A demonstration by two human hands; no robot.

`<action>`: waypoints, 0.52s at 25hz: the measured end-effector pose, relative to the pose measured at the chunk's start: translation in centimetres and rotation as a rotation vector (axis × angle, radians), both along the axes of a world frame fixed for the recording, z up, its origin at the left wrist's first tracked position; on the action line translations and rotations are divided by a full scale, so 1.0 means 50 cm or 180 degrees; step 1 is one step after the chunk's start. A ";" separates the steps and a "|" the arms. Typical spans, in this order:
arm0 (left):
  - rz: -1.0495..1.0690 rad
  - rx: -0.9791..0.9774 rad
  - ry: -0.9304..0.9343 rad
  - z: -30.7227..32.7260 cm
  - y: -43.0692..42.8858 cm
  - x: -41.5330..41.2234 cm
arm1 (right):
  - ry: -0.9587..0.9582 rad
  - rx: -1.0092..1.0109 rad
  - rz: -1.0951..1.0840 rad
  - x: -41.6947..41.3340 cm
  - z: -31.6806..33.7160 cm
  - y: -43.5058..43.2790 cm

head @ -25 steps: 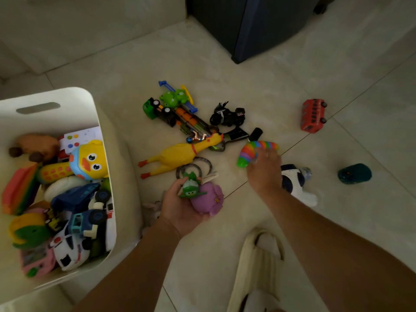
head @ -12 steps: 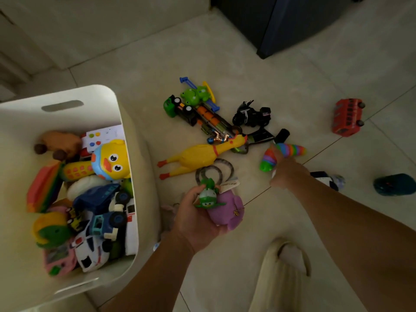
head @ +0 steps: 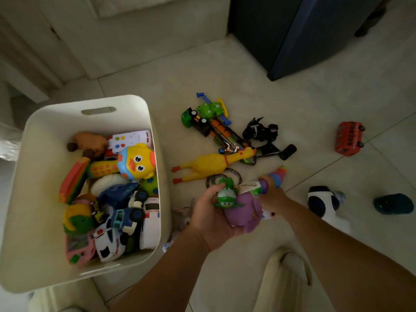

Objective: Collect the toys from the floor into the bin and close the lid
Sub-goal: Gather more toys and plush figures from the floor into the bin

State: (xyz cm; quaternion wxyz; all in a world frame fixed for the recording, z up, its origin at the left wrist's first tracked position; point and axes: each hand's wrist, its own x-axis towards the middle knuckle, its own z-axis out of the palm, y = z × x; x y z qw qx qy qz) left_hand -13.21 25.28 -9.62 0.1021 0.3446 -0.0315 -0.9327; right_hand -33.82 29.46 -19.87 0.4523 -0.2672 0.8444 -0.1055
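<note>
The white bin (head: 90, 270) sits on the floor (head: 236, 70) at about nine o'clock from the hands, lid off, already crowded with toys: a yellow duck-faced toy (head: 137, 161), a blue truck (head: 118, 194) and a white car (head: 109, 243) among them. The left hand (head: 210, 218) is curled in a cupping grip around two toys at once, a small green plane figure (head: 226, 194) resting on a purple soft toy (head: 244, 210). Just at its two o'clock, the right hand (head: 271, 195) has its grip closed around a rainbow-striped toy (head: 278, 176), lifting it close to the left hand's load. Still on the floor, at twelve o'clock from the hands, lies a yellow rubber chicken (head: 209, 164), with a green-cabbed truck (head: 198, 121) and a black motorbike (head: 260, 130) beyond it. At three o'clock lie a black-and-white toy (head: 323, 201) and a dark teal toy (head: 392, 203), and a red bus (head: 349, 138) rests at about two o'clock, well apart from the rest.
</note>
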 end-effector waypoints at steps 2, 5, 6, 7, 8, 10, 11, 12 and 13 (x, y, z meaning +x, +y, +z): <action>-0.0030 -0.0142 0.0112 0.037 0.008 0.007 | -0.0299 -0.0383 -0.0190 0.036 0.024 0.009; -0.0016 -0.0314 0.0147 0.086 0.019 0.033 | -0.0355 -0.0891 -0.0100 0.080 0.098 -0.001; 0.0007 -0.0392 0.0164 0.106 0.021 0.044 | -0.0351 -0.1119 -0.0092 0.096 0.136 -0.010; 0.0045 -0.0464 0.0224 0.122 0.023 0.057 | -0.0354 -0.1364 -0.0043 0.111 0.175 -0.019; 0.0100 -0.0535 0.0325 0.142 0.024 0.071 | -0.0307 -0.1576 0.0016 0.124 0.212 -0.029; 0.0268 -0.0696 0.0413 0.183 0.023 0.106 | -0.0227 -0.1891 0.0113 0.155 0.281 -0.049; 0.0349 -0.0783 0.0482 0.205 0.022 0.127 | -0.0157 -0.1952 0.0205 0.172 0.308 -0.057; 0.0424 -0.0803 0.0612 0.228 0.017 0.150 | -0.0075 -0.1978 0.0367 0.192 0.339 -0.065; 0.0451 -0.0842 0.0728 0.256 0.011 0.176 | -0.0020 -0.2006 0.0542 0.214 0.369 -0.071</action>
